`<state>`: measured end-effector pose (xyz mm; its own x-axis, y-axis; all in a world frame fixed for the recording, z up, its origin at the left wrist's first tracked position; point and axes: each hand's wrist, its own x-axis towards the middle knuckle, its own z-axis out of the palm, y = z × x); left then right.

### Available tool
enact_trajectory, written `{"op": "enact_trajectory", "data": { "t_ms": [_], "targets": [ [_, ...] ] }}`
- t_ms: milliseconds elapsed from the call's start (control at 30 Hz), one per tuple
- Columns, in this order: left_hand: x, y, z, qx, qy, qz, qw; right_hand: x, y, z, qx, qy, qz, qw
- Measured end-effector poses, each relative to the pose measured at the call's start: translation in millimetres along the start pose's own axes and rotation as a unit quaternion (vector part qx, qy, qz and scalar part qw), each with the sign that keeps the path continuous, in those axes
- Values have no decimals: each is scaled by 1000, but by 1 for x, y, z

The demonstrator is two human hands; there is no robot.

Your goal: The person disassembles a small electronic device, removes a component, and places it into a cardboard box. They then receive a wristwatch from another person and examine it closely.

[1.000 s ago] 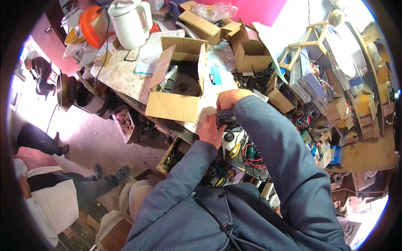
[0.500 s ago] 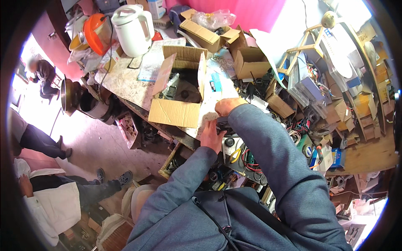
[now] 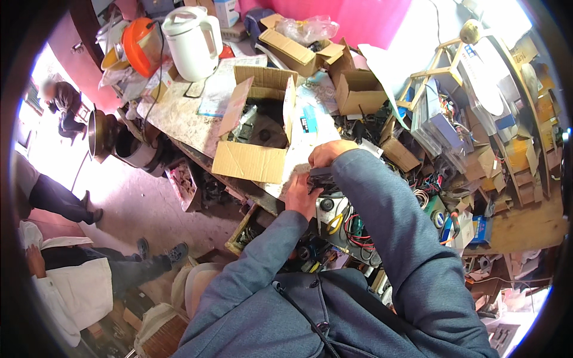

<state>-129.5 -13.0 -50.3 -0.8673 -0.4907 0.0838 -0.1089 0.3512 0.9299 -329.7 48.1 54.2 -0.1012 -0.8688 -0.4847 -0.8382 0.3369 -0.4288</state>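
Note:
At the bench's front edge, my left hand [image 3: 299, 194] and my right hand [image 3: 331, 152] are on a dark rectangular object [image 3: 320, 177], its detail mostly hidden by my fingers and right sleeve. My right hand is bent over its far side; my left fingers are curled against its near left side. Left of them sits an open cardboard box [image 3: 248, 160] with dark parts and clear plastic inside. Just below the object are a metal panel with a round black part [image 3: 326, 204], yellow-handled pliers [image 3: 336, 222] and red and black wires [image 3: 360, 237].
A white kettle [image 3: 191, 48], orange container [image 3: 136, 46] and more cardboard boxes [image 3: 355, 92] crowd the bench's back. Stacked panels, cardboard and a wooden frame [image 3: 436, 71] fill the right. On the left are pots [image 3: 104, 134], two people's legs [image 3: 57, 194] [image 3: 143, 274] and a crouching person [image 3: 68, 107].
My two hands and the dark object have shifted only slightly, still held together. The whole scene sits a little lower in the picture than a second ago.

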Motion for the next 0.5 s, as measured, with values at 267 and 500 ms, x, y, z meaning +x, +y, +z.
{"op": "enact_trajectory", "data": {
  "t_ms": [267, 500],
  "targets": [
    [-3, 4, 0, 23, 23, 2, 999, 43, -7, 1, 58, -154, 207, 964],
    [-2, -5, 5, 35, 23, 12, 999, 23, -8, -9, -12, -139, 102, 985]
  ]
}}
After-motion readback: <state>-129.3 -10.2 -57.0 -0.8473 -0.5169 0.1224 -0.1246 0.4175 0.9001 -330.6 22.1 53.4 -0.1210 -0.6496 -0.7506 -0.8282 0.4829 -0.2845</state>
